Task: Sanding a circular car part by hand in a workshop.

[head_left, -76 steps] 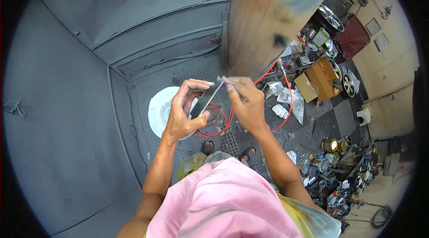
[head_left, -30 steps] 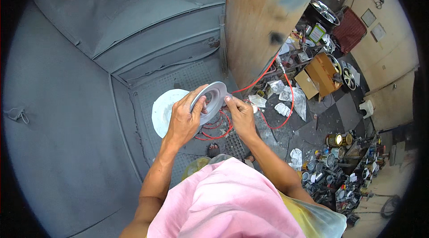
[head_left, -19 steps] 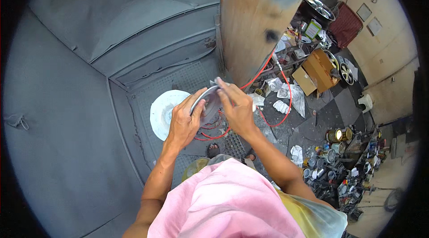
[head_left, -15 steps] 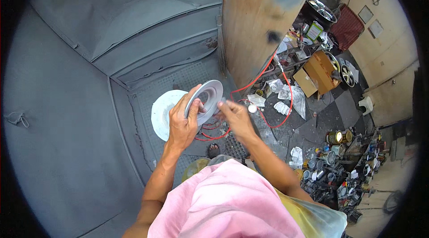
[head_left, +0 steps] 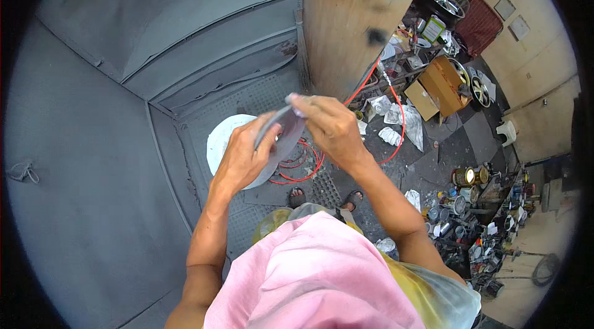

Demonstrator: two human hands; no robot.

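Note:
My left hand (head_left: 240,154) grips a grey, dish-shaped round disc (head_left: 291,138) by its near left edge, the thumb on the inner side. The disc is tilted nearly edge-on, and motion blurs it. At its upper rim my right hand (head_left: 333,128) is closed, with a small grey pad (head_left: 292,99) pinched at the fingertips against the edge. Fingers cover most of the pad, so its material cannot be told. Below the hands sits a white round surface (head_left: 224,142), partly hidden by the left hand and the disc.
Grey panels (head_left: 93,162) enclose the left side. A tall wooden board (head_left: 334,32) stands ahead. A red hose (head_left: 303,177) coils on the floor by my feet. To the right are a cardboard box (head_left: 447,85), crumpled plastic (head_left: 409,123), wheel rims (head_left: 479,91) and several paint cans (head_left: 463,176).
My right hand has moved up and left along the disc, from its right side to its upper rim. The disc has turned from facing me to nearly edge-on.

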